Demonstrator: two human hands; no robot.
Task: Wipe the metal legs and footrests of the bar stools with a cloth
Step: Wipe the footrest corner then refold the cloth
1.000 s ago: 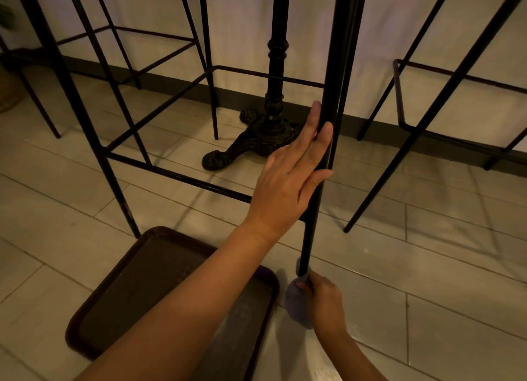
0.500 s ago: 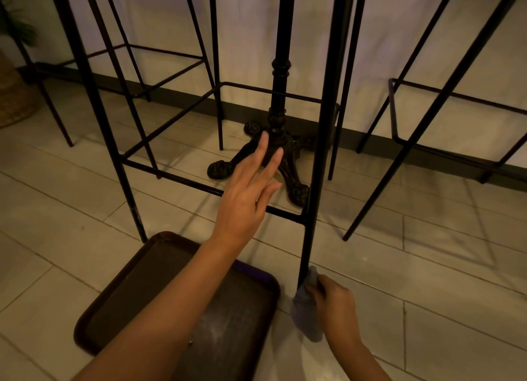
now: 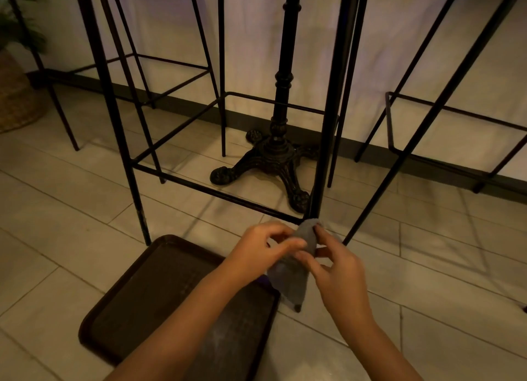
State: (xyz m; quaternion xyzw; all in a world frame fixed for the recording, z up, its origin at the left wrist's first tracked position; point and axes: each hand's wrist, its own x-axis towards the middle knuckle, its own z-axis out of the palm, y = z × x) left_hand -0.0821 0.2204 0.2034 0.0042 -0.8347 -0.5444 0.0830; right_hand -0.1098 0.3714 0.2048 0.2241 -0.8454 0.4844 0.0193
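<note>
A black metal bar stool stands in front of me; its near right leg (image 3: 330, 129) runs down to the floor, and its footrest bar (image 3: 216, 193) joins it low down. A grey cloth (image 3: 293, 275) is wrapped around the lower part of that leg, just below the footrest joint. My right hand (image 3: 336, 263) pinches the cloth from the right. My left hand (image 3: 262, 249) grips the cloth from the left, fingers curled onto it. The foot of the leg peeks out under the cloth.
A dark brown tray (image 3: 148, 303) lies on the tiled floor at lower left, under my left forearm. An ornate cast-iron table base (image 3: 273, 158) stands behind the stool. More stools (image 3: 445, 101) stand on both sides. A wicker basket (image 3: 14, 95) sits far left.
My left hand left the stool leg, dropped down and came onto the cloth. The cloth and my right hand rose from the leg's foot to just under the footrest joint.
</note>
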